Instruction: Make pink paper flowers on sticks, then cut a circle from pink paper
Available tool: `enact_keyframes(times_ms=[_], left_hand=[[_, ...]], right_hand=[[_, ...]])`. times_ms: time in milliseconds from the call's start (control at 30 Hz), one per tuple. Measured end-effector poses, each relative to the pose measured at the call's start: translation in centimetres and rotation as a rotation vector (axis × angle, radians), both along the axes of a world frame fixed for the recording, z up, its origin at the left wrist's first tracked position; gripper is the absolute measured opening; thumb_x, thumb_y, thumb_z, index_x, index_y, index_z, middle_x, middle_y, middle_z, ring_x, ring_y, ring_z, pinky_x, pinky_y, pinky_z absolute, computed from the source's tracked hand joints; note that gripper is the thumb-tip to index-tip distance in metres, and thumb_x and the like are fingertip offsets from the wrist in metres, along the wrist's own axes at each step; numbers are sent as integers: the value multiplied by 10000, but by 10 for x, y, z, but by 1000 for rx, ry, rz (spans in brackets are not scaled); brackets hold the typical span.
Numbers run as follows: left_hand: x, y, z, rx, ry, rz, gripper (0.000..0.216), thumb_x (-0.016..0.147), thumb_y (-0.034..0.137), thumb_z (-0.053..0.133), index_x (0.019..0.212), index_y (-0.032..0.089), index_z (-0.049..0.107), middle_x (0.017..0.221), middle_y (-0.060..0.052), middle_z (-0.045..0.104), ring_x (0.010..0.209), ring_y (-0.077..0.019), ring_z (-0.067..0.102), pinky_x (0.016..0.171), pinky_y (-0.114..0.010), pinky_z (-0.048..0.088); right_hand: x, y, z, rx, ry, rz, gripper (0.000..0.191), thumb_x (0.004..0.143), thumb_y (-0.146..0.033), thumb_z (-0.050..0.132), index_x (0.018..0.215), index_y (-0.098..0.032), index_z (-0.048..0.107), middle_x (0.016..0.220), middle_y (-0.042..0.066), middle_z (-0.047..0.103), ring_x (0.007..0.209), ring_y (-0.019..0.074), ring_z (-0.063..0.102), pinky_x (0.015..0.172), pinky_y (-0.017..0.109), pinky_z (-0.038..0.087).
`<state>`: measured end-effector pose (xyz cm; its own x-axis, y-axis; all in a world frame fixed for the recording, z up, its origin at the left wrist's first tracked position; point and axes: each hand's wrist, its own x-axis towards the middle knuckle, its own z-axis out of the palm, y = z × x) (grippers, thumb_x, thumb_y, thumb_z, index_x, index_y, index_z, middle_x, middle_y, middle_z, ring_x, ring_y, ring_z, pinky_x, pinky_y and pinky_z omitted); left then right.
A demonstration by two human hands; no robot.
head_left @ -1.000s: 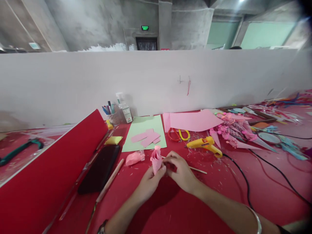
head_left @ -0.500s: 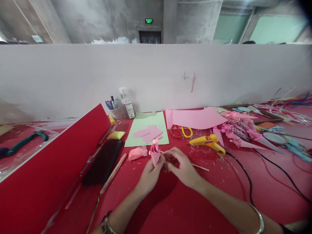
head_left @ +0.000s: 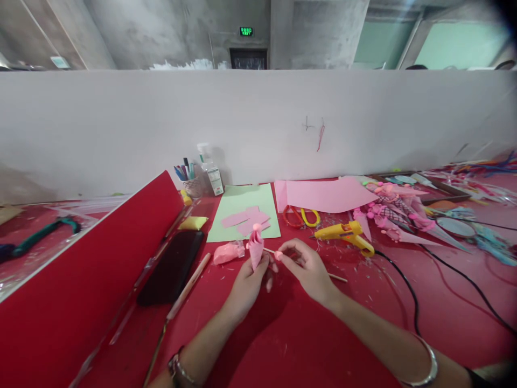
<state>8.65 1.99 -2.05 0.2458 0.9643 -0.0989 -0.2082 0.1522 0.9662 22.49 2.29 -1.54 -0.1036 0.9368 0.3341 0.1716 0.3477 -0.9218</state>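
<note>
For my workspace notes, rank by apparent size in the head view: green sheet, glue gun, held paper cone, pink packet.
Green sheet
Glue gun
Paper cone and pink packet: too alike to rank

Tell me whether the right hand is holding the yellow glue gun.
No, the glue gun lies on the red table while the right hand pinches a small pink lump.

Pink cone (head_left: pixel 255 256), rolled, near upright, point down, folded layers at the mouth, round pink ball (head_left: pixel 257 228) at its top, held in left hand (head_left: pixel 247 283), pink lump (head_left: pixel 278 255), small, rounded, pinched in right hand (head_left: pixel 310 272), just beside cone, apart from it
</note>
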Motion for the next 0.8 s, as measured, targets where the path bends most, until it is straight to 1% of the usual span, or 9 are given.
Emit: enact_keyframes(times_ms=[67,167,300,433,600,700,800], left_hand=[[1,0,-1,-42,-37,-25,265,742,395,527,666,162,428,493,82,369,384,-30,266,393,-166,232],[2,-1,-2,-106,-85,-28,294,723,408,547,644,174,387,477,101,262,402,-33,195,388,-160,165],[3,-3,-2,-120,-58,-20,362,693,451,567,605,180,344,475,98,253,413,-37,186,393,-175,147],[4,-3,-4,-124,-4,-43,381,688,480,558,598,180,342,466,97,256,411,-39,201,396,-185,146],[3,-1,-9,-113,54,-34,394,681,493,556,592,180,333,458,101,247,406,-35,189,388,-183,141],[2,1,-11,-104,63,-44,409,673,521,547,591,180,338,448,104,242,397,-33,182,383,-181,140],[1,1,-10,-94,93,-64,420,677,533,534,573,176,338,442,103,241,395,-31,187,382,-180,148]], right_hand=[[0,-1,0,31,-40,13,99,792,-255,507,806,-181,571,798,23,585,745,139,556,660,242,445],[-1,-2,0,68,-52,-1,105,790,-252,511,804,-179,586,796,30,597,740,143,563,672,248,455],[-1,-3,0,107,-39,-14,118,796,-216,496,860,-184,590,818,35,599,763,144,568,668,241,462],[-1,-5,0,138,-112,20,163,789,-141,471,871,-190,603,814,28,591,768,137,564,675,236,452],[1,-3,0,132,-184,77,210,774,-114,476,918,-193,607,845,32,579,796,141,555,705,247,443],[2,-1,0,159,-210,101,188,772,-123,495,899,-193,613,848,30,572,805,144,545,729,254,431],[3,-1,0,164,-234,107,133,766,-129,508,842,-180,604,810,26,549,769,141,535,698,249,428]])
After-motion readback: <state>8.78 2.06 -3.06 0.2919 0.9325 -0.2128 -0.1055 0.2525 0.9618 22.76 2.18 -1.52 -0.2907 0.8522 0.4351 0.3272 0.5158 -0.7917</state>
